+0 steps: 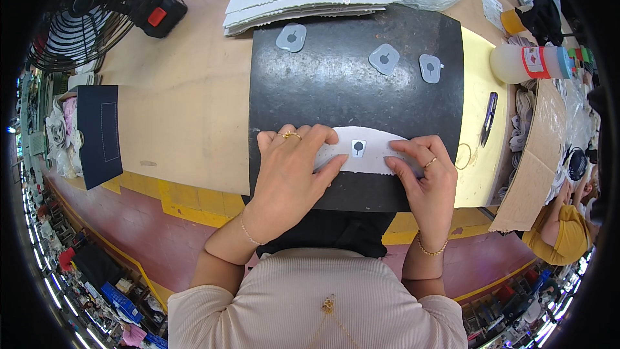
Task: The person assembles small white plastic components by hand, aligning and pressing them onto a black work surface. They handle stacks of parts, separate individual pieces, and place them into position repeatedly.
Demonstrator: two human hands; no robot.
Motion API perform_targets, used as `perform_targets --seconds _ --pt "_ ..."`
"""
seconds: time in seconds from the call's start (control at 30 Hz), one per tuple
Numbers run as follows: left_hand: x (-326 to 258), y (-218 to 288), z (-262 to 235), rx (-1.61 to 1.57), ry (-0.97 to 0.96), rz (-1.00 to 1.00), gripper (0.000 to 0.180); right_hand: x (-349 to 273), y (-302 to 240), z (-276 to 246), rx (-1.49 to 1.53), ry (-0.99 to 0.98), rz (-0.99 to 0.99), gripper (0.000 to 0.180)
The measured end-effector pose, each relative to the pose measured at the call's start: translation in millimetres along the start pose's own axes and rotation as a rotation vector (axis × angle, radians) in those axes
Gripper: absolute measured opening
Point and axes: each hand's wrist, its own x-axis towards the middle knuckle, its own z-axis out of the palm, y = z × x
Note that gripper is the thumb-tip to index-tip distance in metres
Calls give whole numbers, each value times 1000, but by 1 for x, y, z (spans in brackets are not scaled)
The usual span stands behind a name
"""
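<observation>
A small curved white fabric panel (371,163) with tiny perforations lies on a black mat (303,94), close to the mat's front edge. At its middle is a dark tree-shaped emblem on a pale patch (358,148). My left hand (290,168) pinches the panel's left end between thumb and fingers, covering that end. The other end is pinched the same way by my right hand (427,179). Farther back on the mat lie three grey rounded patches with dark emblems, one at left (291,37), another near the middle (385,59) and one at right (431,68).
A stack of larger white panels (290,3) overlaps the mat's back edge. A fan (81,10) and a dark blue box (98,136) stand at left. To the right are a yellow sheet (475,178), purple-handled thread snips (489,116), a bottle (520,63) and a cardboard box (533,155).
</observation>
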Motion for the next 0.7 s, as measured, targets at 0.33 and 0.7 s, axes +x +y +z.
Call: perform_targets --seconds 0.33,0.7 --pt "0 -1 0 -2 -8 2 18 0 0 2 -6 2 -3 22" --pt "0 1 -1 -14 -27 -17 16 -14 -8 13 -463 145 -268 33"
